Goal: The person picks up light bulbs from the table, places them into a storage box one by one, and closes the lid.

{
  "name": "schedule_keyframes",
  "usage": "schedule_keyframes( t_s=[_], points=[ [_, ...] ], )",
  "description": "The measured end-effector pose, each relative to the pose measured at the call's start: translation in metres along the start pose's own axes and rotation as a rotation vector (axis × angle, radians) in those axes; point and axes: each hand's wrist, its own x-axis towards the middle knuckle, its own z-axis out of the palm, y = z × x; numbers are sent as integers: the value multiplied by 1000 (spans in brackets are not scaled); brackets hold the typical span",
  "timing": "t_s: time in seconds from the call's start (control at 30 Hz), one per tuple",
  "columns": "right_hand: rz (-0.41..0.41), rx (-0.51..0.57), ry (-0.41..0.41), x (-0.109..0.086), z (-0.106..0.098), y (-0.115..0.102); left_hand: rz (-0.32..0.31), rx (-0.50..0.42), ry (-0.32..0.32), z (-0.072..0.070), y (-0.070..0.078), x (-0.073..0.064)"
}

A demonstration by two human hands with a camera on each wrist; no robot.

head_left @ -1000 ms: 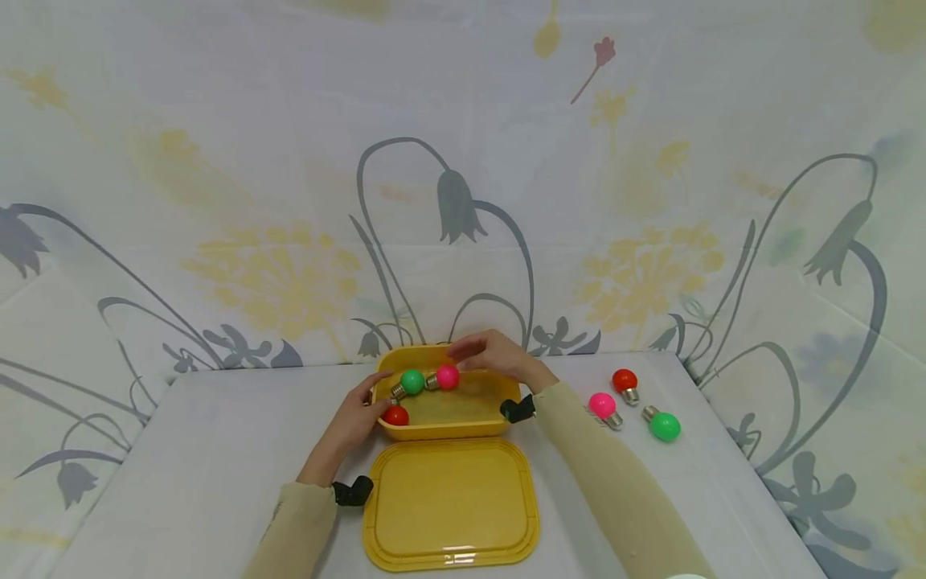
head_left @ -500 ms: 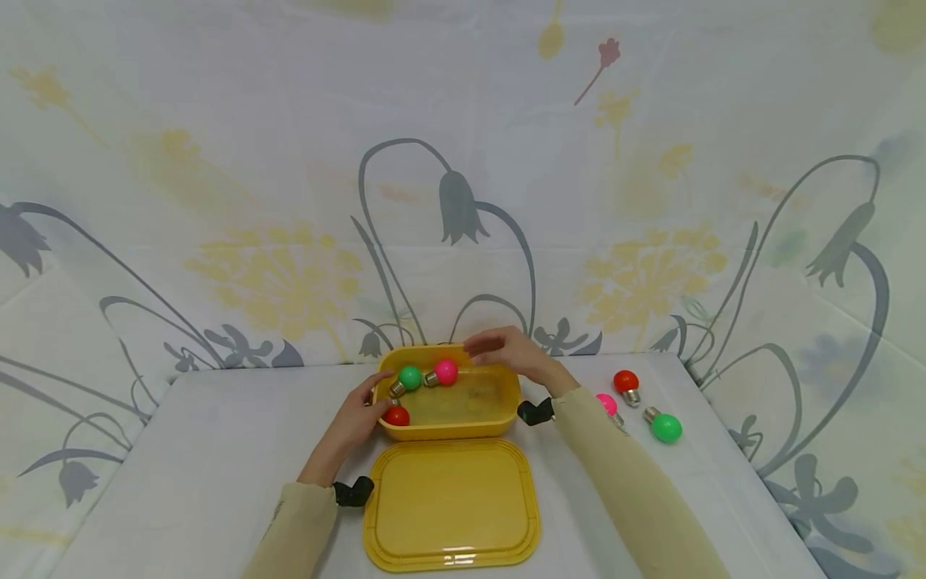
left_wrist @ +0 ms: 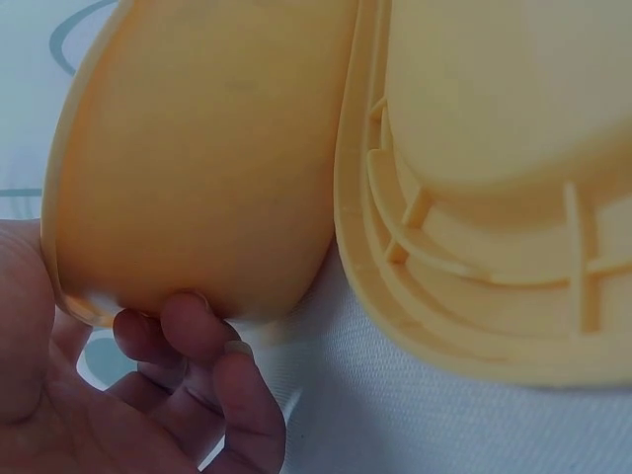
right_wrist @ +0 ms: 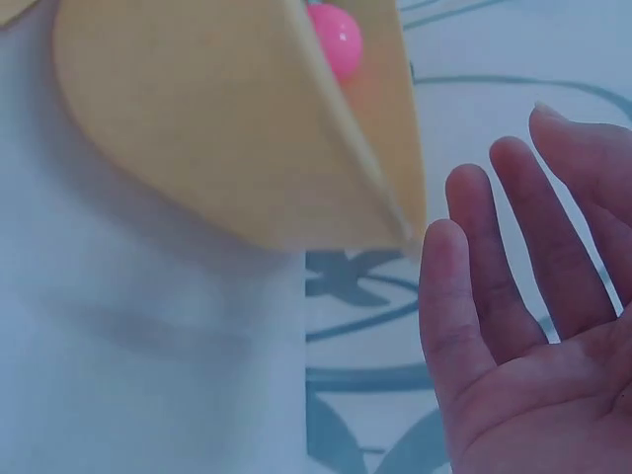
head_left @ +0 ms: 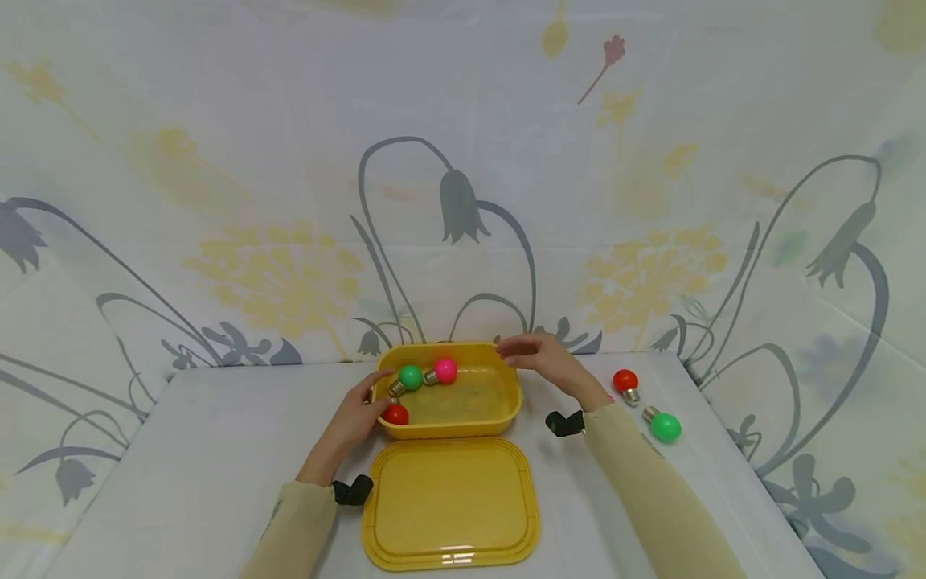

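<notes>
A yellow plastic box (head_left: 450, 432) contains a green light bulb (head_left: 411, 377), a pink light bulb (head_left: 445, 371) and a red light bulb (head_left: 395, 413), all with metal screw bases. My left hand (head_left: 359, 408) grips the box at its left end, and in the left wrist view curled fingers (left_wrist: 197, 326) lie against its wall. Just past the right end of the box, my right hand (head_left: 546, 360) hovers with nothing in it. Its fingers (right_wrist: 538, 237) are spread and slightly bent in the right wrist view.
In front of the box lies a yellow lid (head_left: 451, 505) on the white-covered table (head_left: 217, 466). A second red bulb (head_left: 625, 381) and a second green bulb (head_left: 664, 426) rest at the right; a pink one is mostly hidden behind the right sleeve. Flower-printed cloth (head_left: 463, 104) rises behind.
My right hand has moved right, from over the pink bulb in the box to beyond the box's right end. The left hand has stayed at the left end.
</notes>
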Motion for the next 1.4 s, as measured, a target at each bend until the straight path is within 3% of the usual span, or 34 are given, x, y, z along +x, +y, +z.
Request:
schedule_keyframes(
  t_s=[0.4,0.6,0.9,1.4],
  points=[
    [27,-30,51,-29,-27,16,26,-7,-1,1,1,0],
    [23,-49,77,-43,-37,26,8,-11,0,1,1,-1],
    [56,-35,113,-63,-51,40,3,-11,4,1,0,-2],
    [32,23,161,-86,-64,54,9,-7,0,1,1,-3]
  ],
)
